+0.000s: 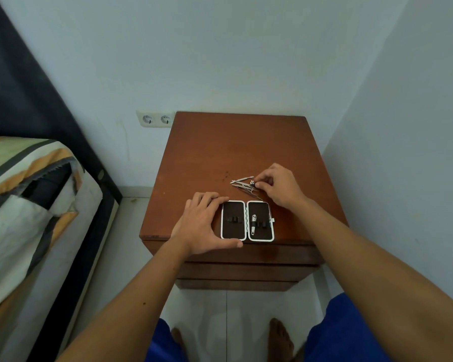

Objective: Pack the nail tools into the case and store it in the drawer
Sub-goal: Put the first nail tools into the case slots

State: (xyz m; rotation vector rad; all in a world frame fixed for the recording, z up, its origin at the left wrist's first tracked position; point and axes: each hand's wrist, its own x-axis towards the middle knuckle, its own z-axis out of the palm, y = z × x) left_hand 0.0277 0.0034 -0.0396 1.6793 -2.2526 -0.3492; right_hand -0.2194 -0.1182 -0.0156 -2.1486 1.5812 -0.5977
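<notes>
Brown wood forms the nightstand (220, 152), and one manicure case (247, 221) lies open flat near its front edge, two halves side by side, hinge line running front to back. One nail clipper (253, 223) sits strapped in the case's right half, lengthwise along the hinge. Behind the case, a small pile of loose metal tools (242, 183) lies with their thin ends pointing left; their count is unclear. The right hand (279, 184) pinches a small tool in that pile. The left hand (203, 222) rests spread against the case's left half.
</notes>
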